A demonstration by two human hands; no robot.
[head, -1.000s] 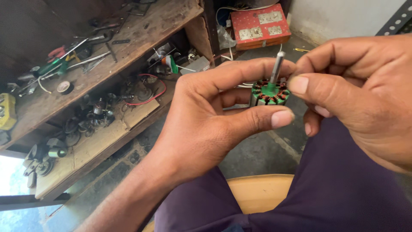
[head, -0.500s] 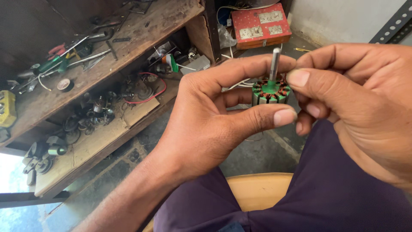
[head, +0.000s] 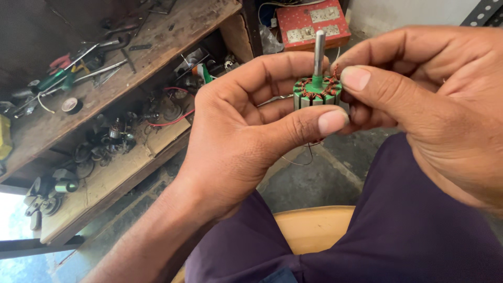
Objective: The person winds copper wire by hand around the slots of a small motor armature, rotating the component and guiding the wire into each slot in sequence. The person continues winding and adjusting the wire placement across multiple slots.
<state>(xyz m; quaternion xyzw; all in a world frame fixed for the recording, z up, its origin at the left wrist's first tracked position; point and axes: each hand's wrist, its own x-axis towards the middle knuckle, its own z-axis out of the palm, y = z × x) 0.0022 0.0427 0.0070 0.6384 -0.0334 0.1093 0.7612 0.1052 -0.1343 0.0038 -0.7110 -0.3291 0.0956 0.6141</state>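
Observation:
A small motor armature (head: 316,90) with a green end cap, copper windings and an upright steel shaft is held between both hands at chest height. My left hand (head: 246,131) wraps it from the left, thumb pressed on its near side. My right hand (head: 435,105) touches it from the right, thumb on the top rim of the windings. A thin loose wire (head: 301,157) hangs below the armature.
A wooden workbench (head: 157,42) at upper left carries pliers, screwdrivers and a tape roll. Its lower shelf (head: 99,183) holds motor parts and red wire. A red switch box (head: 312,23) sits behind. A yellow stool seat (head: 309,230) shows between my legs.
The view has tightened on the hands. The armature stays gripped by both hands, and my right thumb has shifted slightly along its top rim.

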